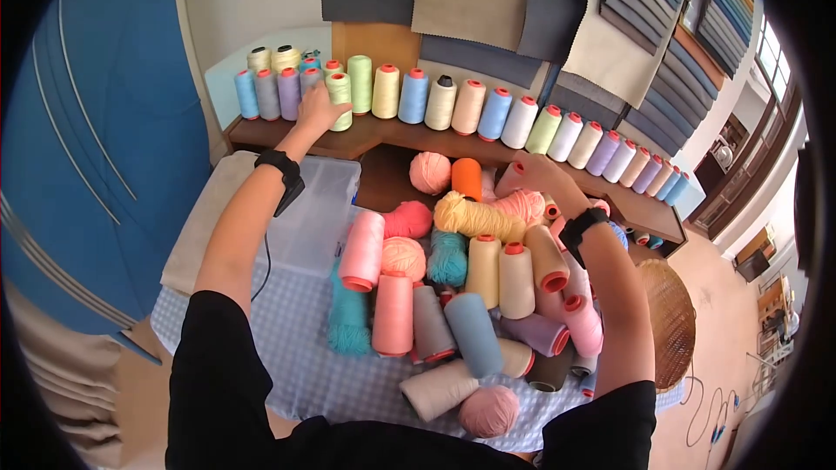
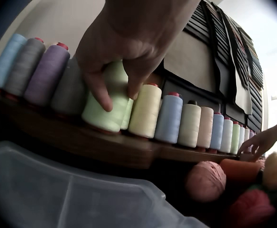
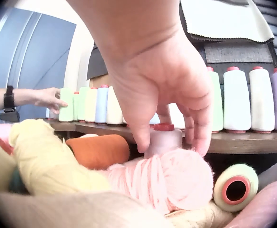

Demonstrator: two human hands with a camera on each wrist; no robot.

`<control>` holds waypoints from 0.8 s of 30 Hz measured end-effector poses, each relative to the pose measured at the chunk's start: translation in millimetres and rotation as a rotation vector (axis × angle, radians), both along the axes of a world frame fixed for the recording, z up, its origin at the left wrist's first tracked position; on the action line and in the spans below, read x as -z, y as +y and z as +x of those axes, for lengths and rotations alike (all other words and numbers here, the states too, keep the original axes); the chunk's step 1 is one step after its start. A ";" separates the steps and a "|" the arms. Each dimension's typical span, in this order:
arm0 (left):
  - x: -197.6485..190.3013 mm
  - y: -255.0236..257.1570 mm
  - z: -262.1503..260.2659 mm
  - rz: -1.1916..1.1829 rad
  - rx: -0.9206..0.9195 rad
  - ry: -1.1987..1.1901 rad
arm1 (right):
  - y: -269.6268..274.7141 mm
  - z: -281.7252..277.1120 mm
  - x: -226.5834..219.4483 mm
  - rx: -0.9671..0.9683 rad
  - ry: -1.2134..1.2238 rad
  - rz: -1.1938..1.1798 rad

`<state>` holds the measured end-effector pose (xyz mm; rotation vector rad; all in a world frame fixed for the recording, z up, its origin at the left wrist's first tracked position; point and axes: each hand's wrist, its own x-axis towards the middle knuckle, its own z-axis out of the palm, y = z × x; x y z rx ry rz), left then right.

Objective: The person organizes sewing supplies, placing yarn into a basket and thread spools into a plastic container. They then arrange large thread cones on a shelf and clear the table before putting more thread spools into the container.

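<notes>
At the left part of the shelf, my left hand (image 1: 319, 110) grips a light green thread cone (image 2: 105, 107), thumb on one side and fingers on the other. The cone stands upright at the shelf's front edge, before a taller green cone (image 1: 360, 83). My right hand (image 1: 542, 176) reaches over the heap and holds a pale pinkish thread cone (image 3: 162, 138) by its sides near the red top. A light pink yarn skein (image 3: 176, 178) hides that cone's lower part. Beside it lies an orange thread cone (image 3: 99, 151), with a yellow skein (image 1: 479, 217) nearer me.
A long row of coloured cones stands along the brown shelf (image 1: 383, 132). Mixed cones and yarn balls cover the checkered cloth (image 1: 300, 339). A clear plastic bin (image 1: 318, 209) sits at left, a woven basket (image 1: 669, 322) at right. Fabric samples (image 1: 475, 0) hang behind.
</notes>
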<state>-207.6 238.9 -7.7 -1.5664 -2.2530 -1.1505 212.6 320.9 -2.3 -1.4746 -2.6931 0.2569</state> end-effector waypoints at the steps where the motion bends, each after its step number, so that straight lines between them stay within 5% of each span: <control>1: 1.6 2.4 0.4 -0.002 0.001 -0.006 | 1.3 1.0 6.0 -0.050 0.098 0.051; 7: 18.7 12.7 1.5 0.092 -0.089 0.069 | -10.5 -1.6 -10.3 -0.179 0.077 0.151; 15: 0.7 -9.2 16.3 -0.131 0.057 -0.130 | -60.2 -45.6 -86.4 -0.295 0.245 0.252; 17: -12.8 -22.4 48.4 -0.334 0.112 -0.003 | -65.7 -65.0 -90.1 -0.311 0.298 0.296; 19: -22.5 -60.5 96.6 -0.244 0.583 -0.302 | -66.1 -86.9 -87.7 -0.297 0.337 0.242; 20: -35.7 -69.4 111.5 -0.382 0.668 -0.192 | -67.5 -98.6 -84.9 -0.290 0.373 0.182; 22: -19.9 -59.4 122.8 -0.011 0.760 0.056 | -75.2 -116.7 -77.5 -0.299 0.460 0.036; 24: -20.8 -53.5 112.6 -0.116 0.719 0.028 | -80.5 -122.2 -71.9 -0.301 0.535 -0.105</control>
